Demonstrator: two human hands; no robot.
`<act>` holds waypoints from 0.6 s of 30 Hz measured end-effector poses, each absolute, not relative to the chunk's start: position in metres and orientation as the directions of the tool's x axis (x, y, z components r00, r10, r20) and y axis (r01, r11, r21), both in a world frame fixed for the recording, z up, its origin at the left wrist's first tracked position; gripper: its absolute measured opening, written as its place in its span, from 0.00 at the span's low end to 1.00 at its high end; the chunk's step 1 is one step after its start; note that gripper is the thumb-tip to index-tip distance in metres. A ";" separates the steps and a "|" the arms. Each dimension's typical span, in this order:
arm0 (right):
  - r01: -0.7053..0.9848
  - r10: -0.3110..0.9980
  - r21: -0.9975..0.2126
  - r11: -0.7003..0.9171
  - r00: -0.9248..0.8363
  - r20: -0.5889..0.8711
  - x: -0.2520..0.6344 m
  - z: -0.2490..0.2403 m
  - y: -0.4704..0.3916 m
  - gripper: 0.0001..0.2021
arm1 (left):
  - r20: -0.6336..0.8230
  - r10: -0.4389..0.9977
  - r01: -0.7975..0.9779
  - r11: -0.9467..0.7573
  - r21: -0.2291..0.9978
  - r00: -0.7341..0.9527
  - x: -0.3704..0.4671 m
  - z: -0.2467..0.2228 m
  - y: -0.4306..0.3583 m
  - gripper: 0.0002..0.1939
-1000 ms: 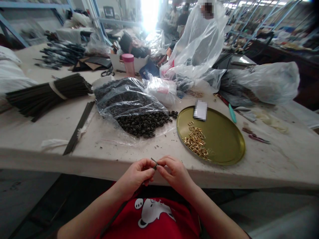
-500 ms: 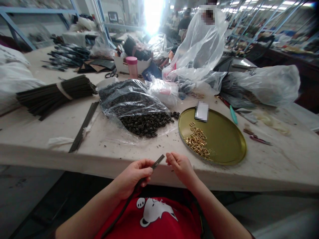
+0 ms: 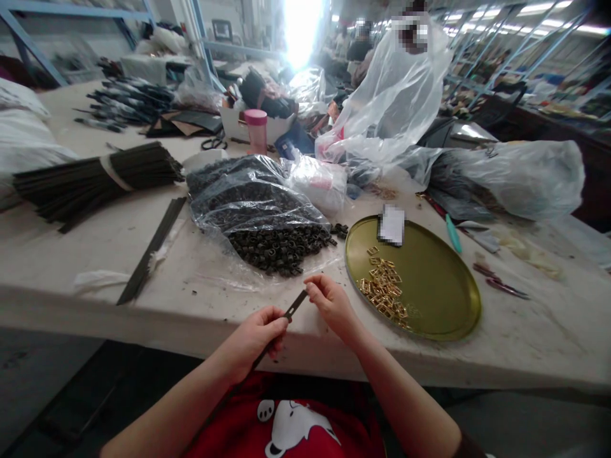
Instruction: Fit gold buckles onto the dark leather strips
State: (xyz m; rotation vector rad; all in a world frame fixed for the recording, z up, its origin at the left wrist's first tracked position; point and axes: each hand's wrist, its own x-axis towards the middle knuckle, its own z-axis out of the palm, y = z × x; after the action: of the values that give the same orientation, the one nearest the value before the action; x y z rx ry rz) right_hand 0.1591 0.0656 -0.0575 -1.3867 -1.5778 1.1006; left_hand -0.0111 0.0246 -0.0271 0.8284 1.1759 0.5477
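Note:
My left hand (image 3: 264,331) is closed around a narrow dark strap (image 3: 296,304), thumb on top. A small slot shows near the strap's upper end, and its tail runs down toward my lap. At that end, the thumb and forefinger of my right hand (image 3: 329,304) pinch the tip; whether anything small is also between them is hidden. To the right lies a round gold-green tray (image 3: 439,280) with a heap of gold rectangular buckles (image 3: 384,292). Beyond my hands, small dark loops (image 3: 277,248) spill from a clear plastic bag (image 3: 238,191).
At left lie a banded bundle of dark strips (image 3: 76,181) and several loose strips (image 3: 153,251). A pink-lidded jar (image 3: 256,130) stands behind the bag. Right of the tray are red-handled snippers (image 3: 501,283) and a teal-handled tool (image 3: 452,233). Clear plastic bags (image 3: 529,172) lie at the back right.
My right hand has moved slightly up and left onto the strap's end, which was apart from it before. My left hand has shifted slightly left, and more of the slot shows.

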 end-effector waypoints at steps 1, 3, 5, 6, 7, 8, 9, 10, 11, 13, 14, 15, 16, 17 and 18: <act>0.457 0.991 -0.882 0.110 -0.115 0.064 0.160 -0.058 0.074 0.09 | -0.592 0.752 0.006 0.617 0.787 0.290 -0.011 -0.027 0.028 0.10; 0.653 0.978 -0.728 0.207 -0.129 0.162 0.159 -0.059 0.092 0.08 | -0.606 0.756 -0.047 0.634 0.772 0.248 -0.010 -0.027 0.033 0.09; 0.774 0.970 -0.586 0.241 -0.178 0.164 0.155 -0.061 0.107 0.08 | -0.611 0.761 -0.078 0.638 0.766 0.217 -0.009 -0.026 0.037 0.07; 0.812 0.969 -0.530 0.246 -0.200 0.144 0.152 -0.063 0.113 0.07 | -0.614 0.761 -0.089 0.640 0.763 0.211 -0.008 -0.025 0.039 0.06; 0.840 0.968 -0.481 0.251 -0.218 0.123 0.150 -0.065 0.117 0.07 | -0.617 0.758 -0.095 0.644 0.759 0.214 -0.008 -0.025 0.040 0.06; 0.859 0.966 -0.442 0.257 -0.234 0.109 0.149 -0.066 0.119 0.07 | -0.620 0.754 -0.099 0.649 0.754 0.218 -0.009 -0.025 0.041 0.06; 0.872 0.964 -0.410 0.267 -0.246 0.104 0.148 -0.067 0.121 0.06 | -0.624 0.750 -0.101 0.654 0.750 0.220 -0.009 -0.025 0.042 0.05; 0.881 0.961 -0.384 0.278 -0.257 0.105 0.149 -0.067 0.121 0.06 | -0.629 0.747 -0.102 0.658 0.746 0.217 -0.010 -0.025 0.043 0.05; 0.888 0.959 -0.362 0.285 -0.262 0.111 0.151 -0.066 0.120 0.06 | -0.634 0.744 -0.103 0.662 0.742 0.213 -0.010 -0.025 0.043 0.04; 0.895 0.959 -0.346 0.281 -0.251 0.129 0.158 -0.063 0.114 0.08 | -0.640 0.740 -0.100 0.666 0.739 0.207 -0.010 -0.025 0.043 0.03; 0.890 0.961 -0.365 0.274 -0.238 0.141 0.162 -0.061 0.110 0.08 | -0.637 0.741 -0.096 0.664 0.741 0.211 -0.010 -0.025 0.043 0.04; 0.873 0.964 -0.411 0.263 -0.221 0.148 0.167 -0.058 0.104 0.09 | -0.630 0.744 -0.094 0.660 0.746 0.221 -0.009 -0.024 0.042 0.04; 0.843 0.969 -0.479 0.246 -0.200 0.146 0.170 -0.054 0.098 0.10 | -0.621 0.748 -0.092 0.653 0.751 0.234 -0.007 -0.023 0.041 0.05; 0.798 0.976 -0.561 0.219 -0.176 0.131 0.173 -0.051 0.090 0.10 | -0.611 0.751 -0.093 0.647 0.757 0.249 -0.006 -0.022 0.039 0.05; 0.742 0.982 -0.645 0.185 -0.156 0.103 0.174 -0.048 0.081 0.10 | -0.600 0.754 -0.096 0.640 0.762 0.266 -0.004 -0.021 0.038 0.05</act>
State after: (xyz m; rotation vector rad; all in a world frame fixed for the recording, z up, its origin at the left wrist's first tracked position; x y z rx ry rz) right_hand 0.1744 0.0809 -0.0480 -1.6113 -1.9608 0.6250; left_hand -0.0037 0.0381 -0.0213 0.6805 1.1702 0.6382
